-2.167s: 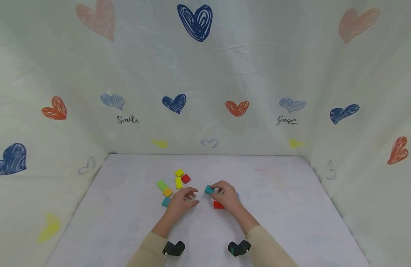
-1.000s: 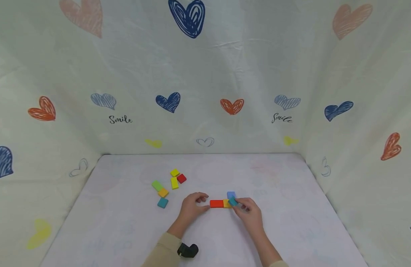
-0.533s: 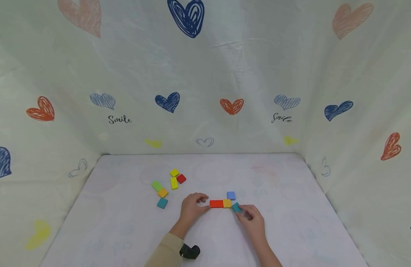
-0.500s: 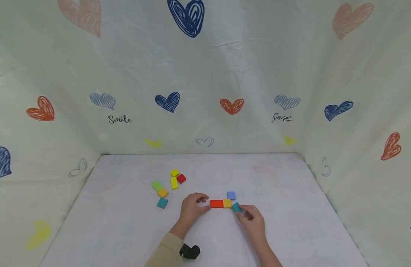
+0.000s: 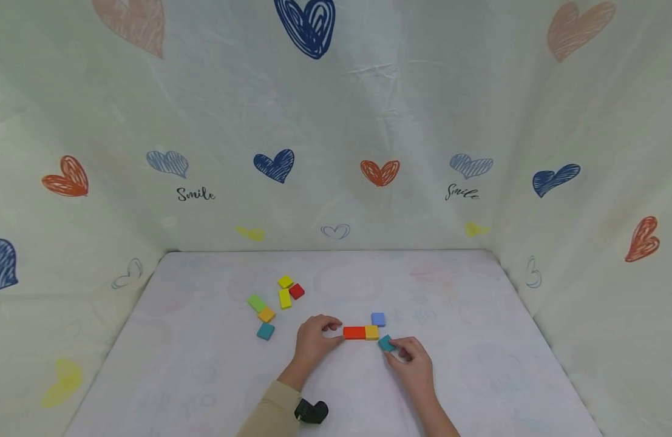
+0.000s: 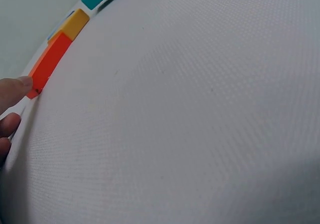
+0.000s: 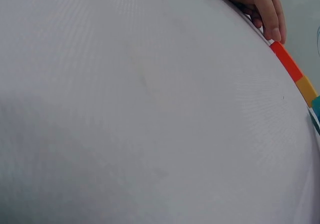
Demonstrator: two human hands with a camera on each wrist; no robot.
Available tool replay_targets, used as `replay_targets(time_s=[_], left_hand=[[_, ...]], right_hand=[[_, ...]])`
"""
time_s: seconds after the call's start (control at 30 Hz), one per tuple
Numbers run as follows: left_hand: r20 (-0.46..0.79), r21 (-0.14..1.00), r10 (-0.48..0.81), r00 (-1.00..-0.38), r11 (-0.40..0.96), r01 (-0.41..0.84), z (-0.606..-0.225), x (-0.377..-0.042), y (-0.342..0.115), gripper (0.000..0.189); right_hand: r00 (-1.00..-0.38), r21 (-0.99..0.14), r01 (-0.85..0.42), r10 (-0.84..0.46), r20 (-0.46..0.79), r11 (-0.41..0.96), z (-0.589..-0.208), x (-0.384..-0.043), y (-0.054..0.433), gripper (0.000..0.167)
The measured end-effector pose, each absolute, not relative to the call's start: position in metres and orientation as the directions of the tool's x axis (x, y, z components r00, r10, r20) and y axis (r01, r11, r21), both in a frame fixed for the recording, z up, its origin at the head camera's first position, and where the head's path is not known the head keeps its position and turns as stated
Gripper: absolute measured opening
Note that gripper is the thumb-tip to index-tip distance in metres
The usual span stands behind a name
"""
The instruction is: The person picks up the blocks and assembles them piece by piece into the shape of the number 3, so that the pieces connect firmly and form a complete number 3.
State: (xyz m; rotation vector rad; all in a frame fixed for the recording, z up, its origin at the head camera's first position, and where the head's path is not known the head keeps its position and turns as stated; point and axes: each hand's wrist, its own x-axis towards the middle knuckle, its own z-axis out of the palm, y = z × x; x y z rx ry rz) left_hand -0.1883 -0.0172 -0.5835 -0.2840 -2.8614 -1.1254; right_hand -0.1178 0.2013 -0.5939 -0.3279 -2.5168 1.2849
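Observation:
My right hand (image 5: 414,364) pinches a teal block (image 5: 386,343) between thumb and finger, just right of and nearer to me than a short row. That row is a red block (image 5: 354,332) end to end with a yellow-orange block (image 5: 371,332). At the red block's left end rests my left hand (image 5: 314,341), its thumb touching the end and its other fingers loosely bent, with nothing gripped. The left wrist view shows a fingertip (image 6: 22,83) against the red block. A light blue block (image 5: 378,319) lies just behind the yellow-orange one.
Left of my hands lie several loose blocks: a teal one (image 5: 266,331), an orange one (image 5: 267,314), a green one (image 5: 256,303), two yellow ones, the nearer yellow block (image 5: 285,298) among them, and a dark red one (image 5: 296,291). A heart-printed curtain (image 5: 336,121) closes off the table's back and sides.
My right hand has carried the teal block rightward past the yellow-orange block, then slightly toward me. My left hand has moved right to the red block's end and stays there.

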Motion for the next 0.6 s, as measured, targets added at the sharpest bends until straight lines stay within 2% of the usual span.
replay_targets(time_s=[0.6], left_hand=[[0.116,0.655,0.156,-0.981,0.730,0.193,-0.5854,-0.1887,-0.0169,0.026]], right_hand=[[-0.960,-0.773,0.106,0.268,0.085,0.625,-0.5914,-0.1213,0.2018,0.025]])
